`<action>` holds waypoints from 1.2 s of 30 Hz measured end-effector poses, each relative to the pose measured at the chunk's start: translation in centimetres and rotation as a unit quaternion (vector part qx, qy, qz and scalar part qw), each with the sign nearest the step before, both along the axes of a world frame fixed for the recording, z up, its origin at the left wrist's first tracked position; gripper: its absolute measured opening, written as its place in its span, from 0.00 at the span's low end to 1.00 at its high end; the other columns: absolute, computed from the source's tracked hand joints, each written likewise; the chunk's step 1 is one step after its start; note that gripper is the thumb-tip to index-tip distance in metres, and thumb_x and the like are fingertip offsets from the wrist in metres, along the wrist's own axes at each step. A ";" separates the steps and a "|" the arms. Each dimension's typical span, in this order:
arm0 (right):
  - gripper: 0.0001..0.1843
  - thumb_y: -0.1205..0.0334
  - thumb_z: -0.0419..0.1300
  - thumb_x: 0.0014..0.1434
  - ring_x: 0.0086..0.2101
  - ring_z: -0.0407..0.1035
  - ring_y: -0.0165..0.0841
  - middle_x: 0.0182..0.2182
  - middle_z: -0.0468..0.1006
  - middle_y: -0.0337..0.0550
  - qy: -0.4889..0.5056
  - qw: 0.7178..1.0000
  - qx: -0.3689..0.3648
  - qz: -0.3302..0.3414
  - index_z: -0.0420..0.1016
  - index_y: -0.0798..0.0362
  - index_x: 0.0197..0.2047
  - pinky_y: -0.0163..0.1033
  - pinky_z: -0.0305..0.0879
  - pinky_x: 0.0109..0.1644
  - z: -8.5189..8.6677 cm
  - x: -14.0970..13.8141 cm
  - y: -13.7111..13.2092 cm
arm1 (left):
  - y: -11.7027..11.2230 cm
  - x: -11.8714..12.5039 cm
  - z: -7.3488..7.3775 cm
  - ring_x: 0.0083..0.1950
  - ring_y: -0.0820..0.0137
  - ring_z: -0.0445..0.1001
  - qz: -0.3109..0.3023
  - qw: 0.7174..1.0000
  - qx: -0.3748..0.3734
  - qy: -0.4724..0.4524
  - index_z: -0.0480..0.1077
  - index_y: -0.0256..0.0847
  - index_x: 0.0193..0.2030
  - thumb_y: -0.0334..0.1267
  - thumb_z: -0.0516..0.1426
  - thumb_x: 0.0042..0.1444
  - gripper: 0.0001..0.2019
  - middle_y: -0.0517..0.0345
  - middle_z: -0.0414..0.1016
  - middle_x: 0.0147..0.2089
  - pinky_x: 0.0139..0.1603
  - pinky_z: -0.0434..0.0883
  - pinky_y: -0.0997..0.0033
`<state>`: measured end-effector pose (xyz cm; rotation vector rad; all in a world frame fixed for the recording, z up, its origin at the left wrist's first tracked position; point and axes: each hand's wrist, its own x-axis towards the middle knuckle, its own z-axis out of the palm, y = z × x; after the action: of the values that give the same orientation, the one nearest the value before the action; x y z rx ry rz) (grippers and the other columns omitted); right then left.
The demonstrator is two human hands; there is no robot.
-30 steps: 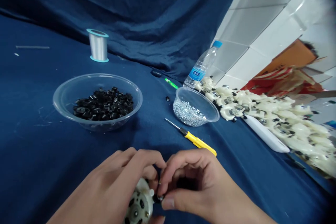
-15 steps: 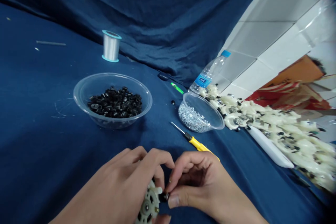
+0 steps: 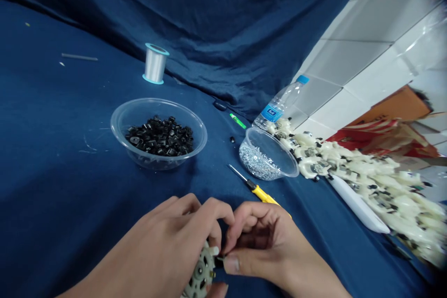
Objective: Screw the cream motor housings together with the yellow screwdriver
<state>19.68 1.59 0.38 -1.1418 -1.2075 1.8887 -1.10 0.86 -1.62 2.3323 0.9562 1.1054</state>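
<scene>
My left hand [image 3: 167, 247] is wrapped round a cream, round plastic part [image 3: 201, 274] with holes and metal bits, at the bottom middle of the view. My right hand [image 3: 265, 247] is closed in a pinch against that part's edge, thumb and fingers pressing a small black piece [image 3: 219, 261] onto it. Both hands touch each other just above the blue cloth. A yellow-handled screwdriver [image 3: 258, 189] lies just beyond my right hand, its handle partly hidden by my fingers.
A clear bowl of black parts [image 3: 159, 132] stands at centre left, a smaller clear bowl of silver screws [image 3: 267, 154] right of it. A heap of cream parts [image 3: 366, 172], a water bottle [image 3: 277, 104], a thread spool [image 3: 154, 63] and a green pen [image 3: 238, 120] lie farther back.
The view has shifted, so the bowls and spool sit farther right in the picture. The cream part has turned more edge-on in my left hand; my right hand keeps its pinch.
</scene>
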 end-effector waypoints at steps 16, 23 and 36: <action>0.18 0.75 0.79 0.39 0.30 0.76 0.25 0.30 0.82 0.41 -0.036 0.999 -0.011 0.007 0.80 0.58 0.34 0.25 0.73 0.36 1.5 0.3 0.1 | -0.2 -0.2 0.2 0.36 0.65 0.71 -0.038 0.992 -0.122 0.025 0.64 0.47 0.43 0.32 0.56 0.47 0.15 0.66 0.75 0.38 0.35 0.65 0.69; 0.21 0.75 0.80 0.34 0.28 0.75 0.24 0.29 0.83 0.40 -0.061 0.998 -0.014 0.003 0.81 0.57 0.32 0.23 0.72 0.34 1.4 0.0 0.2 | -0.9 -0.1 -0.1 0.36 0.64 0.71 -0.009 0.996 -0.089 0.022 0.63 0.48 0.44 0.31 0.55 0.45 0.17 0.68 0.74 0.36 0.35 0.65 0.68; 0.20 0.76 0.80 0.34 0.27 0.76 0.22 0.29 0.84 0.40 -0.073 0.994 -0.037 0.066 0.83 0.59 0.33 0.21 0.74 0.33 2.4 -0.1 0.9 | -1.2 0.1 0.0 0.37 0.67 0.71 0.018 0.995 -0.095 0.013 0.61 0.52 0.46 0.29 0.54 0.43 0.21 0.71 0.72 0.36 0.37 0.66 0.68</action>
<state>19.57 2.53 2.73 -1.2879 -1.3305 1.9919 -0.98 -0.30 -1.62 2.1882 1.0675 0.9554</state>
